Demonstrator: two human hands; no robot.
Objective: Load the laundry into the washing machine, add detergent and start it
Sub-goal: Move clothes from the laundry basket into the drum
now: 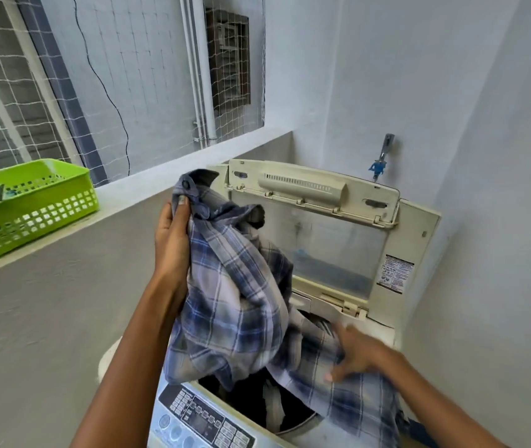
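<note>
Two hands on plaid shirt (231,286), left hand (172,234) gripping collar

Plaid shirt (235,295): soft woven cloth, matt. Washing machine (419,240): smooth cream plastic, lid pane translucent, smudged. Basket (31,205): glossy perforated green plastic. Tap (383,153): shiny metal.

The scene is lit evenly by soft daylight from the netted opening (147,92) at upper left, and only faint shadows are cast on the pale walls. The right hand (354,354) and the checked shirt (235,295) beneath it are smeared by motion blur. Straight lines are bowed toward the edges by wide-angle distortion.
</note>
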